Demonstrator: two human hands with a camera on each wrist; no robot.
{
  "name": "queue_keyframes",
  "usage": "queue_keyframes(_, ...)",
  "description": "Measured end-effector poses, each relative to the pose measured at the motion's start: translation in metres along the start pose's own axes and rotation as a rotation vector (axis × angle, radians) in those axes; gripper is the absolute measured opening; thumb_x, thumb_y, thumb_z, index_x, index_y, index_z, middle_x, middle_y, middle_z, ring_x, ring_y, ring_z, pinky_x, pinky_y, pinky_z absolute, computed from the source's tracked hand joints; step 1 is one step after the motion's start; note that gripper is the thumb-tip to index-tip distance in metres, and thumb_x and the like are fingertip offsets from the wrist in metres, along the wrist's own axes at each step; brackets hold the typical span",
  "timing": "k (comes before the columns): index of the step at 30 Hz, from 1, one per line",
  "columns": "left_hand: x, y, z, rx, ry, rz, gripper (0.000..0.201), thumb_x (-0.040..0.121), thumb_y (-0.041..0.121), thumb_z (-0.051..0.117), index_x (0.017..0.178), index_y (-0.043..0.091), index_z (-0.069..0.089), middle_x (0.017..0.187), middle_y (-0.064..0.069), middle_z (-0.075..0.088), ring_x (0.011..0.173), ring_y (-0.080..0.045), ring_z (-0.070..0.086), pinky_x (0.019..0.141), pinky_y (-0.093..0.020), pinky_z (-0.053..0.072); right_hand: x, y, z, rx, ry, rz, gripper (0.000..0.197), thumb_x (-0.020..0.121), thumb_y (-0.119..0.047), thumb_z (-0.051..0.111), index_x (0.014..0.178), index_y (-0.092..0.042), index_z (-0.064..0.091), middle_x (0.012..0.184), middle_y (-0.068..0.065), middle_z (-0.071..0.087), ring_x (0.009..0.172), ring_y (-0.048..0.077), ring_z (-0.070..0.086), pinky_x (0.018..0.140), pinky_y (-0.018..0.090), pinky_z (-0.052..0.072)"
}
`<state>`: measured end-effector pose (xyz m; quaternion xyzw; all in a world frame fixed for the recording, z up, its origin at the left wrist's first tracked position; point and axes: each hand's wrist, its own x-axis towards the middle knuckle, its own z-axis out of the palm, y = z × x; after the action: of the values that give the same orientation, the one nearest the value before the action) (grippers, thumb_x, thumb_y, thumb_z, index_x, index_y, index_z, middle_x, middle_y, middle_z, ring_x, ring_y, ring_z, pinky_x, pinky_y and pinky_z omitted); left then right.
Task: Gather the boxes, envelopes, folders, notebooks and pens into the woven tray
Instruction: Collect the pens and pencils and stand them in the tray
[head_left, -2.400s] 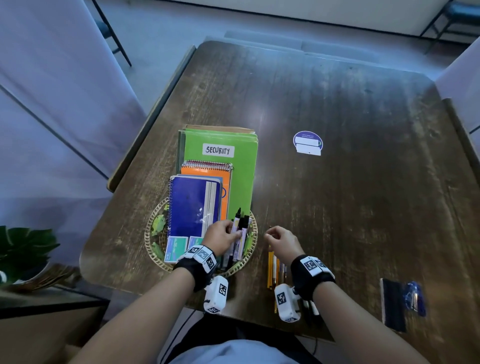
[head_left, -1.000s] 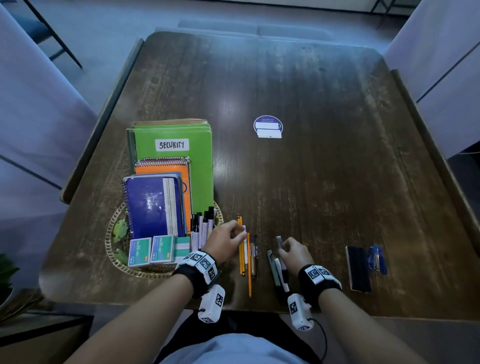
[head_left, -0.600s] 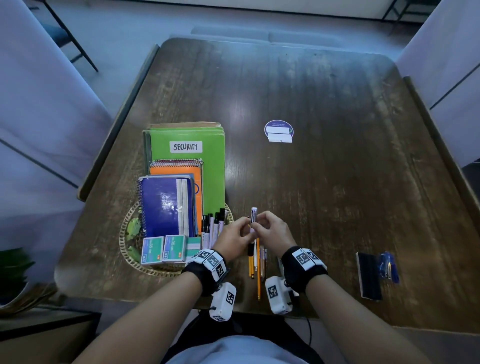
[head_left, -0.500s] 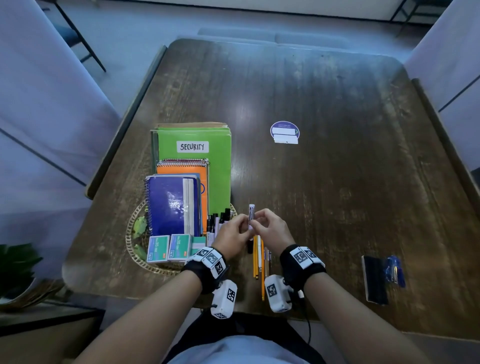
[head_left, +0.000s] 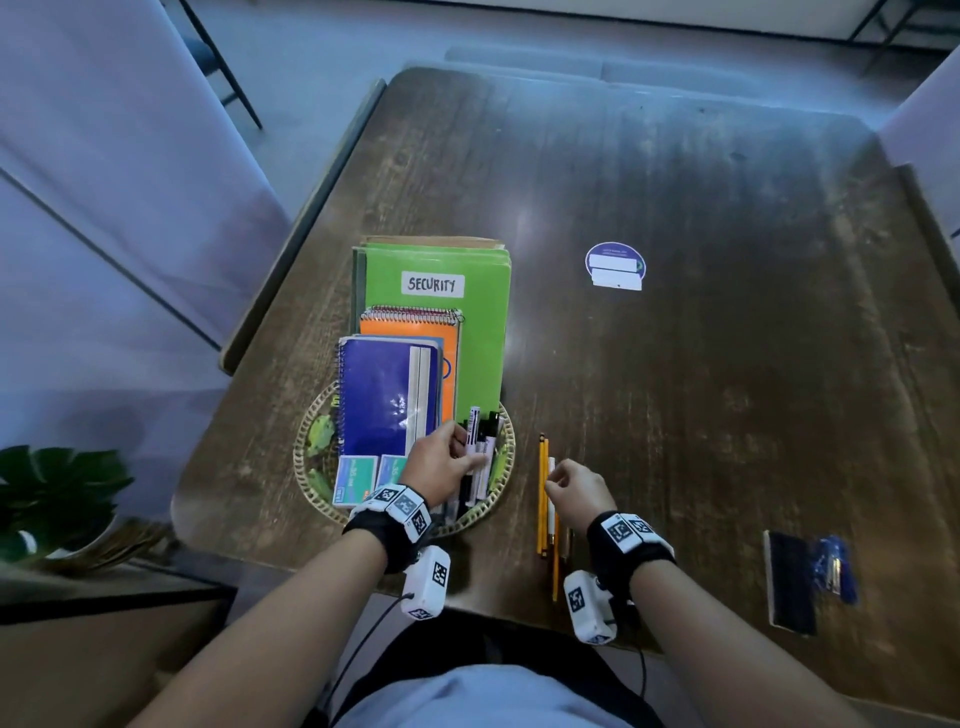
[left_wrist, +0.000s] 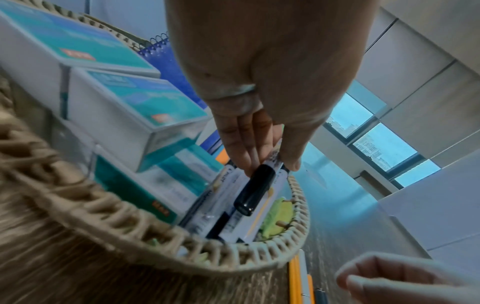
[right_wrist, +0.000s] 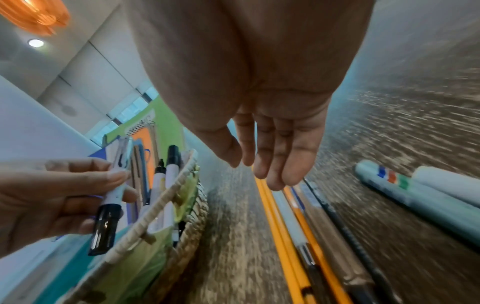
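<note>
Lowering the white marker with the black cap (left_wrist: 255, 186) calls for keeping it parallel to the markers already lying at the right edge of the round woven tray (head_left: 311, 480), so it settles beside them rather than across the rim; the left hand (head_left: 441, 464) pinches that marker between thumb and fingers just above the tray's near-right part, and should let go only once the barrel rests low. Just to the right on the dark wooden surface (head_left: 701, 364), the right hand (head_left: 576, 486) hovers with fingers relaxed and holding nothing over the row of yellow pencils and pens (head_left: 544, 499), which lie near the tray but outside it and seem next to be gathered. Inside the tray, nearest, sit small white-and-teal boxes (head_left: 358, 478); farther back a blue spiral notebook (head_left: 387, 395) lies on an orange spiral notebook (head_left: 410, 325), both on a green folder labelled SECURITY (head_left: 478, 338) that overhangs the tray's far side. A tan edge shows beneath the folder at its far end; I cannot tell what it is.
</note>
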<state>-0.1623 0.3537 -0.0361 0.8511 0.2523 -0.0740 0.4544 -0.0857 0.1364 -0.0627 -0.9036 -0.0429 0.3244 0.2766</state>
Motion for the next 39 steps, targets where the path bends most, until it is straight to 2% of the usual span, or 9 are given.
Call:
queue_keyframes(5,0.001,-0.010,0.000,0.040,-0.006,-0.026,0.032,0.083,0.035,0.078,0.093,0.015,0.056,0.081,0.000,0.063,0.071,-0.014,0.058,0.063,-0.025,0.049,0.002,0.017,0.005,-0.028,0.014,0.133,0.005,0.094,-0.020,0.059,0.097,-0.022,0.061,0.095,-0.001,0.064,0.082,0.013,0.065,0.073,0.033,0.059)
queue_keyframes(8,0.002,-0.011,0.001,0.069,-0.001,-0.041,0.028,0.085,0.033,0.077,0.088,0.018,0.053,0.078,0.002,0.059,0.068,-0.011,0.053,0.058,-0.023,0.042,0.004,0.024,0.002,-0.053,0.033,0.168,0.007,0.094,-0.019,0.060,0.101,-0.021,0.060,0.096,-0.002,0.062,0.081,0.011,0.063,0.062,0.026,0.051)
queue_keyframes(10,0.003,-0.012,0.001,0.079,0.022,-0.051,0.028,0.085,0.033,0.076,0.086,0.017,0.053,0.078,0.001,0.059,0.068,-0.013,0.054,0.060,-0.025,0.044,0.005,0.027,0.000,-0.064,0.039,0.186,0.007,0.094,-0.018,0.060,0.100,-0.021,0.059,0.096,-0.001,0.062,0.080,0.012,0.062,0.060,0.024,0.048)
queue_keyframes(18,0.006,-0.013,0.008,0.155,0.035,-0.048,0.037,0.089,0.029,0.072,0.116,0.017,0.049,0.103,-0.001,0.060,0.094,-0.020,0.060,0.087,-0.038,0.055,0.011,0.049,-0.023,-0.135,0.051,0.247,0.001,0.094,-0.021,0.060,0.095,-0.021,0.060,0.094,0.000,0.063,0.081,0.015,0.064,0.066,0.029,0.053)
queue_keyframes(23,0.005,-0.009,0.015,0.122,0.091,-0.021,0.035,0.089,0.031,0.070,0.113,0.020,0.046,0.105,0.002,0.054,0.091,-0.015,0.058,0.082,-0.034,0.053,0.011,0.067,-0.030,-0.152,0.013,0.293,0.010,0.094,-0.026,0.063,0.102,-0.020,0.061,0.100,0.002,0.065,0.087,0.015,0.064,0.081,0.035,0.057)
queue_keyframes(28,0.004,0.001,0.022,0.158,0.094,0.048,0.023,0.096,0.031,0.059,0.111,0.020,0.046,0.103,0.001,0.056,0.088,-0.017,0.060,0.076,-0.036,0.054,0.005,0.068,-0.025,-0.344,-0.110,0.293,0.032,0.089,-0.041,0.069,0.108,-0.017,0.057,0.102,0.002,0.062,0.088,0.016,0.062,0.073,0.031,0.053)
queue_keyframes(32,0.001,0.006,0.023,0.167,0.044,0.085,0.021,0.097,0.033,0.058,0.113,0.021,0.049,0.102,0.005,0.058,0.090,-0.012,0.061,0.078,-0.034,0.056,0.001,0.072,-0.013,-0.440,-0.100,0.255,0.034,0.090,-0.038,0.069,0.114,-0.016,0.058,0.110,0.003,0.059,0.091,0.017,0.060,0.076,0.031,0.053)
queue_keyframes(35,-0.002,0.009,0.022,0.130,0.034,0.106,0.020,0.097,0.031,0.058,0.114,0.022,0.052,0.104,0.006,0.060,0.094,-0.011,0.061,0.080,-0.032,0.055,0.003,0.071,-0.012,-0.401,-0.055,0.256,0.030,0.092,-0.032,0.065,0.116,-0.016,0.059,0.112,0.003,0.059,0.092,0.018,0.061,0.080,0.033,0.055)
queue_keyframes(39,-0.003,0.012,0.020,0.105,0.050,0.143,0.019,0.097,0.030,0.058,0.114,0.020,0.056,0.103,0.007,0.060,0.094,-0.010,0.060,0.082,-0.029,0.054,0.009,0.056,-0.025,-0.244,0.019,0.234,0.025,0.093,-0.031,0.061,0.113,-0.016,0.058,0.103,0.002,0.060,0.085,0.016,0.062,0.071,0.031,0.053)
